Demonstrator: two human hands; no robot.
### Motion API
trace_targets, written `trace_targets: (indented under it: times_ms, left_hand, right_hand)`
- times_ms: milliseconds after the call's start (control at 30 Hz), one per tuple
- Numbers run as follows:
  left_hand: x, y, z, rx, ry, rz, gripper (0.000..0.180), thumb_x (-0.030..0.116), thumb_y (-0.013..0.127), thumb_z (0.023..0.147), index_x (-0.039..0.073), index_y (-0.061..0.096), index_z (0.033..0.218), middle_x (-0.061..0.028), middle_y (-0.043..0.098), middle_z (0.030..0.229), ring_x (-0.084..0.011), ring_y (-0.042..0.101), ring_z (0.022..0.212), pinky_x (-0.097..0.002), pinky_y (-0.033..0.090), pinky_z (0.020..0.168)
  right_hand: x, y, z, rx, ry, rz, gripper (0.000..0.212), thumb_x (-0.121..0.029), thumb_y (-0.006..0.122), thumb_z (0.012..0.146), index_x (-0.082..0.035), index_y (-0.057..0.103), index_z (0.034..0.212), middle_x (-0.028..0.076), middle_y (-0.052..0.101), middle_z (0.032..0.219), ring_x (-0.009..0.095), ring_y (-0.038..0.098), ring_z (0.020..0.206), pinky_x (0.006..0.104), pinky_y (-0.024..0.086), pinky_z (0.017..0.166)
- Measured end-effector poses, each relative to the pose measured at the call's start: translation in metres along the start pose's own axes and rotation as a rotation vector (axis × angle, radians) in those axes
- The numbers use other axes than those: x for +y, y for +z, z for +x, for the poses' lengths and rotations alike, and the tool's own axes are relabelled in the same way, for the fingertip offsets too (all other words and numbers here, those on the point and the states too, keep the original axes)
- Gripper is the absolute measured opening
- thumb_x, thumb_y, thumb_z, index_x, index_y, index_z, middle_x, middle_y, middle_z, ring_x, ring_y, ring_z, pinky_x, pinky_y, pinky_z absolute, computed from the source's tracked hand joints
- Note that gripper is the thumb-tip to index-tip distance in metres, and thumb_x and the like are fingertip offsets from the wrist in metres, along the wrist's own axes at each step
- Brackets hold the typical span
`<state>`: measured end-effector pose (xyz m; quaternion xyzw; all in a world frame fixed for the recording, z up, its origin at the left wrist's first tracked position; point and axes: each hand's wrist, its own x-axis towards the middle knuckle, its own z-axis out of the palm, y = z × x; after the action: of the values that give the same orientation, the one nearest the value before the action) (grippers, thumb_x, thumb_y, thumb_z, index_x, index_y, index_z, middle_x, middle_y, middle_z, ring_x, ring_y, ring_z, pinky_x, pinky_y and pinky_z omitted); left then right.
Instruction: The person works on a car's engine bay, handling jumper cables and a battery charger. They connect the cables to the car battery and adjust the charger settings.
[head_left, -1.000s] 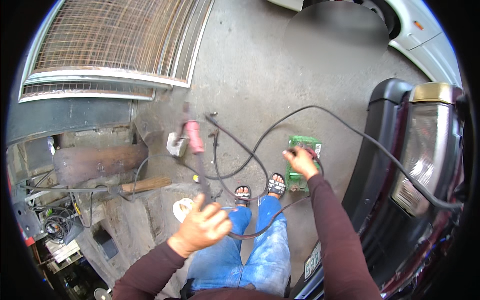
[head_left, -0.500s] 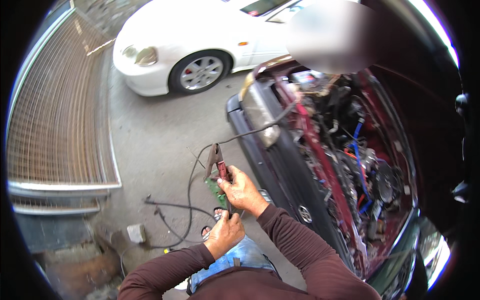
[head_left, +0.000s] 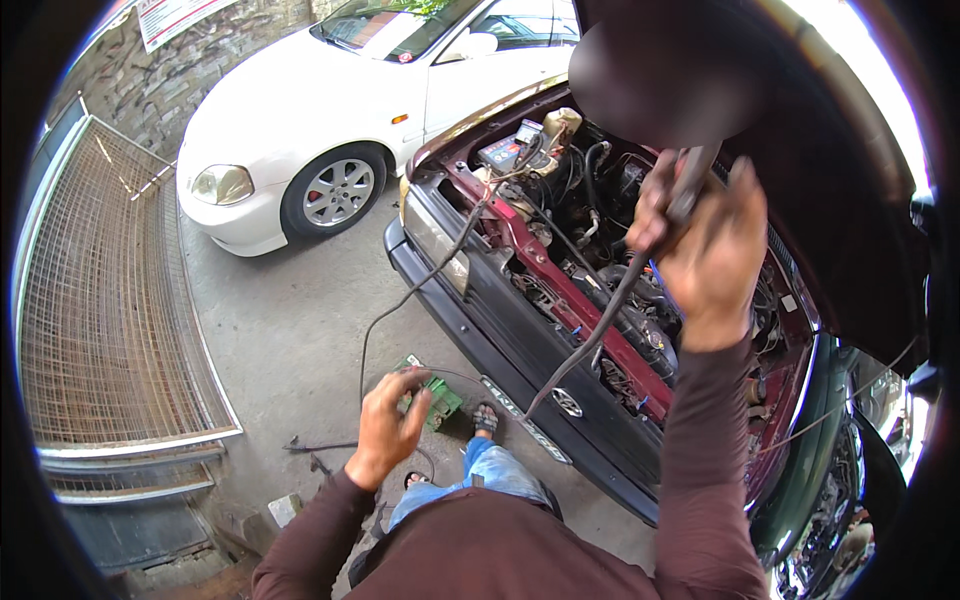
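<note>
My right hand (head_left: 712, 250) is raised over the open engine bay of the dark red car, closed around a jumper cable clamp (head_left: 690, 185) that is smeared by motion. From it a thick black cable (head_left: 605, 325) hangs down across the front bumper. Low down on the left, my left hand (head_left: 388, 425) is empty, its thumb apart from the fingers. Just beyond it, a green box like a car battery (head_left: 440, 402) stands on the ground, partly hidden by that hand. A second dark cable (head_left: 410, 292) runs from near the car's own battery (head_left: 503, 153) over the bumper to the ground.
The dark red car's bumper (head_left: 500, 350) is close in front, under its raised hood (head_left: 830, 200). A white car (head_left: 290, 120) is parked beyond. On the left lies a rusty wire mesh panel (head_left: 120, 290); a concrete block (head_left: 284, 509) sits near my feet.
My right hand has swung up and right over the engine bay with the clamp. My left hand has moved up and left and its fingers have spread. The view has shifted too.
</note>
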<state>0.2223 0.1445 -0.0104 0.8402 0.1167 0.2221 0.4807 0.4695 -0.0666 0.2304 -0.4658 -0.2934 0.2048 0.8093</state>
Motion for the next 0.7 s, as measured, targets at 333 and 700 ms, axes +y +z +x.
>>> trace_targets:
  times_ms: [333,700]
  left_hand:
    - [-0.069,0.087,0.069,-0.111,-0.340,0.202,0.021,0.016,0.069,0.090,0.001,0.076,0.103,-0.0227,0.074,0.100,-0.0375,0.073,0.095,-0.0417,0.056,0.085]
    - [-0.130,0.064,0.011,0.014,-0.884,0.497,0.024,0.018,0.069,0.086,-0.001,0.079,0.097,-0.0255,0.074,0.089,-0.0372,0.075,0.086,-0.0427,0.057,0.081]
  right_hand:
    - [-0.073,-0.197,0.232,0.265,0.118,-0.388,0.055,-0.065,0.079,0.082,-0.015,0.055,0.078,-0.004,0.045,0.064,0.010,0.044,0.053,0.0309,0.042,0.053]
    - [0.058,-0.395,0.355,0.355,0.463,-0.878,0.035,-0.037,0.085,0.077,-0.009,0.065,0.086,-0.002,0.044,0.063,0.010,0.044,0.048,0.0301,0.040,0.042]
